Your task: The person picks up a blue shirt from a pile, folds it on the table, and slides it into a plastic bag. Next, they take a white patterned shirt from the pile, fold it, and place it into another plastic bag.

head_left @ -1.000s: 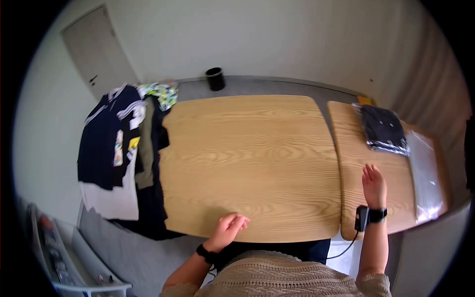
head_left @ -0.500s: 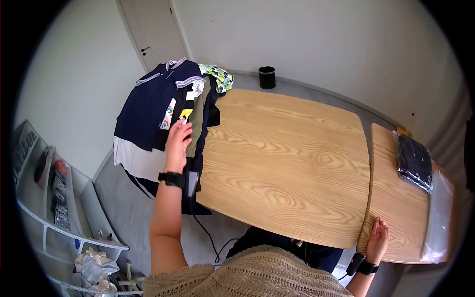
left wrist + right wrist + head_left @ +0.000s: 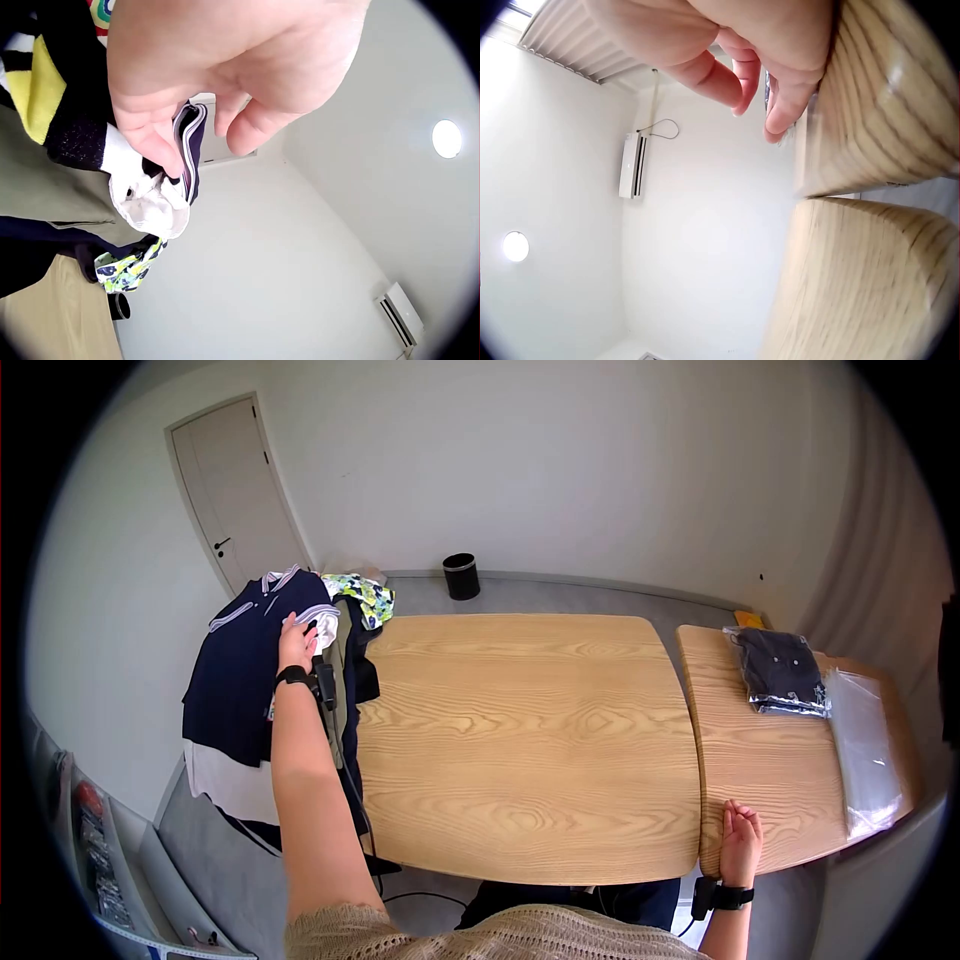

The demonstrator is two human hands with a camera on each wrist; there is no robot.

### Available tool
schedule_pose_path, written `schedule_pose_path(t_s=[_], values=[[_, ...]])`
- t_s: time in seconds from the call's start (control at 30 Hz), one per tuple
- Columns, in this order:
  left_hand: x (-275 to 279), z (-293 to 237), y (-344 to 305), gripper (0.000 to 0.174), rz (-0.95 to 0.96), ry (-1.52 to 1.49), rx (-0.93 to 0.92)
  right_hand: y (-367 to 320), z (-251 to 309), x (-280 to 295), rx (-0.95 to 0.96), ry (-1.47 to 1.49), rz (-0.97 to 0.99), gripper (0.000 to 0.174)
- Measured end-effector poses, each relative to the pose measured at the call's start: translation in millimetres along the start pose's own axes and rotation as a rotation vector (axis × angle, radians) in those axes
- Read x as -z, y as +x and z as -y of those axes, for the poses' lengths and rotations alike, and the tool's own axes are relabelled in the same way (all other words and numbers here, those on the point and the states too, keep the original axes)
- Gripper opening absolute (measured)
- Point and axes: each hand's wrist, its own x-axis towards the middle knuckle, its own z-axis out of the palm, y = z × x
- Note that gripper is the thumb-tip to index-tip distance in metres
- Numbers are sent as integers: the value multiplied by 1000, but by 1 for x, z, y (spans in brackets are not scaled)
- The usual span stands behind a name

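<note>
In the head view, my left hand (image 3: pixel 297 647) reaches over a pile of clothes at the left, beside the striped sleeve of a navy polo shirt (image 3: pixel 235 670). The left wrist view has its fingers (image 3: pixel 154 139) bent loosely right at the striped navy edge (image 3: pixel 192 142), the thumb standing apart. A white garment (image 3: pixel 154 206) lies just past those fingertips. My right hand (image 3: pixel 741 848) rests by the near edge of the smaller right-hand table (image 3: pixel 775 780). Its fingers (image 3: pixel 784 112) hang loosely curled around nothing.
The large wooden table (image 3: pixel 530 750) stands in the middle. On the right table lie a dark garment in clear plastic (image 3: pixel 780 668) and clear plastic bags (image 3: pixel 862 750). A black bin (image 3: pixel 461 577) is on the floor behind. A cable (image 3: pixel 425 895) runs below the table edge.
My left hand has moved from the near table edge out to the clothes pile, then farther up to the polo's sleeve. My right hand has drawn back toward the right table's near edge.
</note>
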Motion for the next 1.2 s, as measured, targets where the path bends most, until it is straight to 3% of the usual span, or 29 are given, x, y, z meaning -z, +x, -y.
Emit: schedule_pose_path(t_s=[0.23,0.3,0.33,0.37,0.57,0.7,0.9,0.97,1.03,1.07,1.1,1.17,1.2], values=[[-14,-34,7,46,124,25,-108,4,-1,-1,-22,-26,-2,13],[-17,-44,10,45,397,49,-250,5,0,-3,-10,-15,24,14],[-23,-56,4,44,463,419,-451,5,-1,-1,-5,-18,29,14],[-45,-75,-36,40,443,-38,-222,6,-2,0,-12,-14,20,14],[-137,-129,-176,41,878,-138,-343,1,-8,-2,85,-160,8,22],[-169,-148,-257,48,1197,-214,-359,-13,-7,-19,90,-319,-23,40],[-174,-134,-344,58,1389,-503,-152,-40,4,-44,35,-375,72,68],[-166,-126,-351,60,1465,-575,-58,-43,13,-54,132,-403,-10,84],[-162,-120,-361,55,1584,-578,-51,-40,18,-59,346,-518,-59,98],[-156,-116,-365,57,1492,-586,-35,-39,23,-67,394,-538,-107,105],[-151,-114,-367,58,1394,-589,-18,-37,21,-69,455,-646,-204,100],[-147,-112,-368,56,1500,-611,20,21,-30,14,140,-184,181,100],[-143,-113,-368,54,1487,-635,28,-7,-7,-19,266,302,91,84]])
